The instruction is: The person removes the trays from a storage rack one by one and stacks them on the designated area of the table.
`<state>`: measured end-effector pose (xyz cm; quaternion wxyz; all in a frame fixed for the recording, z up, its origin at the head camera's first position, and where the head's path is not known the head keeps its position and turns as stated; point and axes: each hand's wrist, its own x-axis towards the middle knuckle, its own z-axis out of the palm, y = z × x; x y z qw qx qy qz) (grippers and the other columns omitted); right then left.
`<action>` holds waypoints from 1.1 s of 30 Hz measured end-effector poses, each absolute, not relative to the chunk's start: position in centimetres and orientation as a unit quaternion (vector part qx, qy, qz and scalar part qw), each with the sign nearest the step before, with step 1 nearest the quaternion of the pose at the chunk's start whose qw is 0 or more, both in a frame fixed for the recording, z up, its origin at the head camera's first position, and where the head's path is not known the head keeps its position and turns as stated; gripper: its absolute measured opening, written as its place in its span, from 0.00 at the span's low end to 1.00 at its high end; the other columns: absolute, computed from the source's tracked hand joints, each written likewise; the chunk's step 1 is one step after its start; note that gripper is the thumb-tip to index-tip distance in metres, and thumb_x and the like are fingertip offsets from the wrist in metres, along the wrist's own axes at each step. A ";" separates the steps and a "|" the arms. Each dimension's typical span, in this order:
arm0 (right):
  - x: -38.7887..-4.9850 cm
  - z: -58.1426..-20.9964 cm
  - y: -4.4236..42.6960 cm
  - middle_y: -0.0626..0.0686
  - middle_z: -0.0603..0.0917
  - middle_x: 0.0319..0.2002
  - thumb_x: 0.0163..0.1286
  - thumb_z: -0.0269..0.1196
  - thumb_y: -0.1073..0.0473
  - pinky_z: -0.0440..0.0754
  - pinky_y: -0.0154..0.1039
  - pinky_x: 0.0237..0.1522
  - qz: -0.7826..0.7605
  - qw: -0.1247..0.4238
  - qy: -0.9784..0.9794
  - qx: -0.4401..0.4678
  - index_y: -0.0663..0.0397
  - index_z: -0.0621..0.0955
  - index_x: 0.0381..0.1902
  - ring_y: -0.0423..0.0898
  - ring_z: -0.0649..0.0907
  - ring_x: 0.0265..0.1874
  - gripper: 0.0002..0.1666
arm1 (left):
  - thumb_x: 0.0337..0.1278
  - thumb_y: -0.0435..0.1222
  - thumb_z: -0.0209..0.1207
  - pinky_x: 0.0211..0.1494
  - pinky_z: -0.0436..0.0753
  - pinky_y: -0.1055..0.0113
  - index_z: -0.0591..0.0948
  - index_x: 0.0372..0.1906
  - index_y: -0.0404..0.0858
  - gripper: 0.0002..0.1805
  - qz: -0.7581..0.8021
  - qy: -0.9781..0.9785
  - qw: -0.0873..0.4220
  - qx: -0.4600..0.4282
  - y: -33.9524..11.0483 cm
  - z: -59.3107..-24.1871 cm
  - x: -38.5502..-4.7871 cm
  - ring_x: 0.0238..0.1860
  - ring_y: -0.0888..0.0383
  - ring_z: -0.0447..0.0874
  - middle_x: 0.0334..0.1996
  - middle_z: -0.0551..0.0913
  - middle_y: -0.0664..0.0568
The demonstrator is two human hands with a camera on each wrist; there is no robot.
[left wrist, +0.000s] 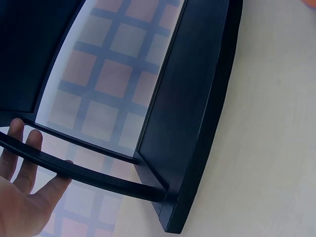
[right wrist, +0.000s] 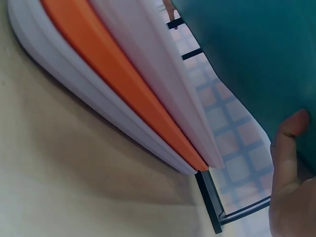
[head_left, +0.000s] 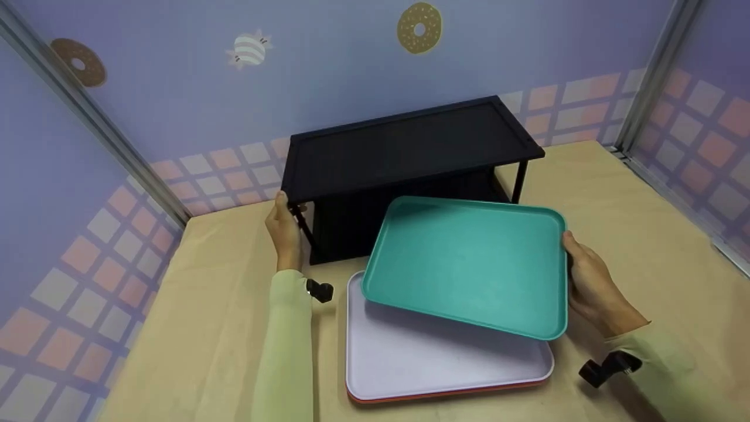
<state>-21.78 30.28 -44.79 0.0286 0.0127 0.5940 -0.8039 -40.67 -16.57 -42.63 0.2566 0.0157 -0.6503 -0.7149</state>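
Note:
A teal tray (head_left: 474,264) is held by its right edge in my right hand (head_left: 595,281), tilted above a stack of trays. In the right wrist view the fingers (right wrist: 295,123) press against the teal tray's underside. My left hand (head_left: 285,228) grips the front left corner of a black two-level rack (head_left: 404,152); in the left wrist view its fingers (left wrist: 33,140) reach around a post (left wrist: 89,174). The top tray of the stack is pale lavender (head_left: 422,363). Below it lie an orange tray (right wrist: 118,74) and another pale tray (right wrist: 89,98).
Beige cloth (head_left: 222,328) covers the table. Behind the rack rises a purple wall (head_left: 334,70) with printed donuts and checks. Metal posts stand at the left and right corners. The stack lies in front of the rack, with the teal tray overlapping the rack's front opening.

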 end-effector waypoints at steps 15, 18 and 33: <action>-21.9 -45.2 30.1 0.46 0.82 0.48 0.82 0.40 0.35 0.83 0.39 0.51 -0.775 0.078 0.627 -0.014 0.53 0.70 0.61 0.42 0.84 0.47 0.31 | 0.77 0.51 0.48 0.55 0.74 0.58 0.79 0.39 0.19 0.33 -0.707 -0.657 0.262 0.014 -16.9 -42.9 -40.8 0.49 0.47 0.80 0.41 0.84 0.37; -21.9 -45.3 30.1 0.47 0.82 0.47 0.82 0.39 0.34 0.83 0.41 0.51 -0.765 0.090 0.638 -0.016 0.54 0.71 0.60 0.43 0.85 0.47 0.32 | 0.76 0.51 0.49 0.55 0.73 0.61 0.79 0.38 0.19 0.32 -0.713 -0.650 0.264 0.019 -16.8 -42.8 -40.7 0.50 0.45 0.79 0.40 0.84 0.38; -21.8 -45.4 29.5 0.49 0.82 0.44 0.81 0.40 0.32 0.84 0.45 0.50 -0.740 0.121 0.661 -0.003 0.57 0.70 0.60 0.45 0.85 0.44 0.35 | 0.76 0.49 0.50 0.48 0.75 0.57 0.80 0.36 0.20 0.31 -0.716 -0.642 0.273 0.011 -16.7 -42.8 -40.9 0.40 0.43 0.80 0.33 0.83 0.39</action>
